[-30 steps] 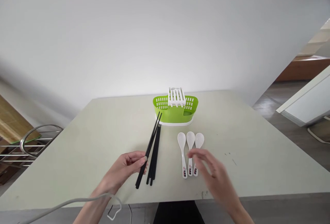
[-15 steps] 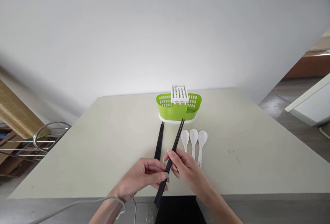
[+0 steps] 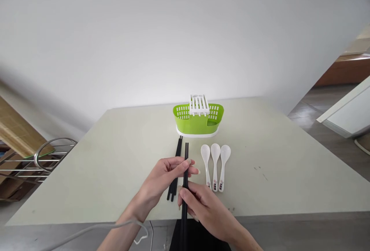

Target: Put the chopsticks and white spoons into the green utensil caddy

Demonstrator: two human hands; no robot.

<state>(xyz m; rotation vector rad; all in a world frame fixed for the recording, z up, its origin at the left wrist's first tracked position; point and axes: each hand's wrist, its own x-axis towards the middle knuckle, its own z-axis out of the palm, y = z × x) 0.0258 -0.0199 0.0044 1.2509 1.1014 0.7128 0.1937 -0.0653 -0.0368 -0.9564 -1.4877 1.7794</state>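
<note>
Between my hands is a pair of black chopsticks (image 3: 186,152), pointing away from me over the table's front edge. My left hand (image 3: 170,174) pinches them nearer their far ends. Lower down, my right hand (image 3: 204,206) grips the same pair between thumb and fingers. Several more black chopsticks (image 3: 178,149) lie on the table, partly hidden behind my left hand. To the right, three white spoons (image 3: 215,162) rest side by side, bowls away from me. Behind them stands a green cutlery basket (image 3: 198,125) with a white slatted rack on top and a white base.
The pale table (image 3: 138,135) meets a white wall (image 3: 179,42) at its back. A grey cable (image 3: 98,226) crosses my left forearm. At the left are a metal rack (image 3: 54,154) and a tan board (image 3: 20,131); a white panel (image 3: 347,112) stands at the right.
The held chopsticks have turned from slanting right to nearly straight ahead. My left hand has moved up along them and my right hand down, uncovering the spoon handles.
</note>
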